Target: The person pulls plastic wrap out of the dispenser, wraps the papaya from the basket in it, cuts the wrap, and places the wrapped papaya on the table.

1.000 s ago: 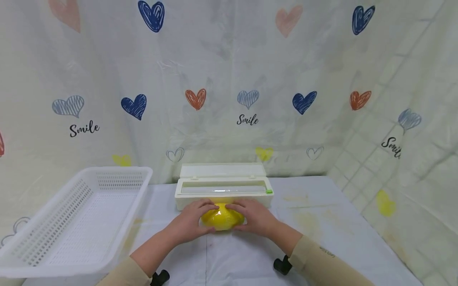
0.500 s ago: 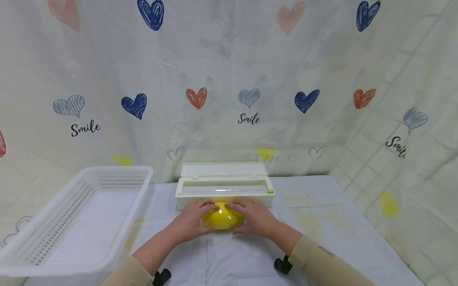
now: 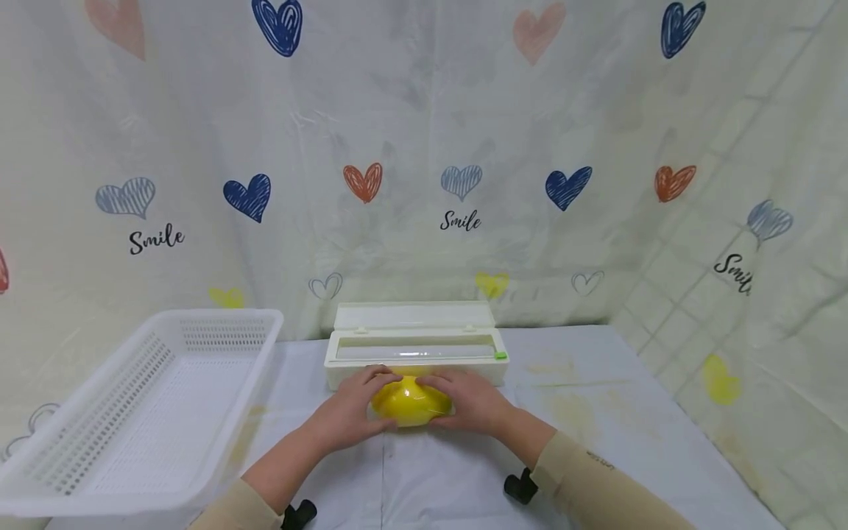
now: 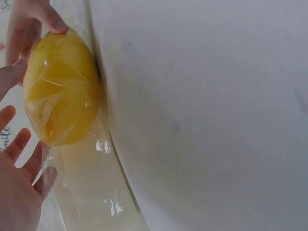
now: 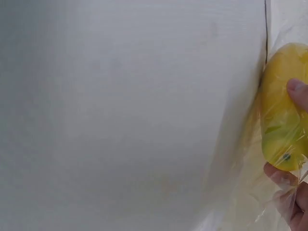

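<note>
A yellow oval mango [image 3: 411, 403], greenish at one end, lies wrapped in clear cling film on the table, just in front of the white film dispenser [image 3: 419, 352]. Creases and shine of the cling film [image 4: 91, 178] show around it and on the sheet beside it. My left hand [image 3: 351, 412] holds the mango's left end, thumb near me and fingers over the far side. On the opposite end, my right hand [image 3: 473, 403] holds it likewise. The right wrist view has a fingertip [image 5: 297, 87] on the mango; other fingers touch its green end through film. Its underside is hidden.
The dispenser's lid [image 3: 414, 315] stands raised at the back, with a roll inside and a green piece [image 3: 500, 355] at its right. A white perforated basket [image 3: 265, 368] stands on the left. Behind the white-covered table [image 3: 596, 427] hangs a heart-printed curtain [image 3: 397, 110].
Both hands stay around the mango with only slight finger shifts; the left fingers sit a little higher. The dispenser and basket have not moved.
</note>
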### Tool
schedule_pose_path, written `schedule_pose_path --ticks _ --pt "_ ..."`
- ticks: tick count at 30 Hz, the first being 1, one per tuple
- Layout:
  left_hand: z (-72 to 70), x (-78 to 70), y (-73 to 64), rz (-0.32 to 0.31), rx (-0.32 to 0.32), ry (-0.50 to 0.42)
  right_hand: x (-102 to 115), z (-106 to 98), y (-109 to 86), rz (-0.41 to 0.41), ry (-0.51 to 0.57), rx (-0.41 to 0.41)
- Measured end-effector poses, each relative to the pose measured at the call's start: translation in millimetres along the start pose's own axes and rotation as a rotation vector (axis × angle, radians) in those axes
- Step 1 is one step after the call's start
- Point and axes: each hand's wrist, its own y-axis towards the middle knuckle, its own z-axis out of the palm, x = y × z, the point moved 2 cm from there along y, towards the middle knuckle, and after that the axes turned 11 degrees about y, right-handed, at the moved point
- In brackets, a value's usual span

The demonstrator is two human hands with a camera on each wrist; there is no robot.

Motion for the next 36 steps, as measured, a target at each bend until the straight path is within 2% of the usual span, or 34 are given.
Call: schedule_pose_path --ticks 4,6,9,15,24,27,31,36 --pt "-3.7 2.4 0.3 -0.011 -0.023 0.037 -3 -3 1.1 0.054 0.062 0.030" --pt "-6.9 2.1 -0.4 0.007 -0.042 0.061 -4 -6 1.8 0.073 0.104 0.043" --pt "-12.4 -0.4 -1.8 0.069 -0.065 0.094 -3 -13 2.9 0.103 0.188 0.069" --pt "-17.9 -6.0 -0.6 0.233 -0.094 0.191 1 -28 6.6 0.161 0.334 0.154" --pt "-17.6 -5.7 7.1 0.337 -0.122 0.282 -1 -43 11.0 0.209 0.486 0.231" --pt "-14.3 -4.8 9.9 0.353 -0.137 0.287 0 -44 10.7 0.222 0.502 0.237" --pt "-13.3 -4.2 12.2 0.344 -0.134 0.265 2 -47 9.6 0.236 0.487 0.218" --pt "-18.7 -3.7 13.2 0.303 -0.124 0.218 4 -60 5.4 0.248 0.410 0.116"
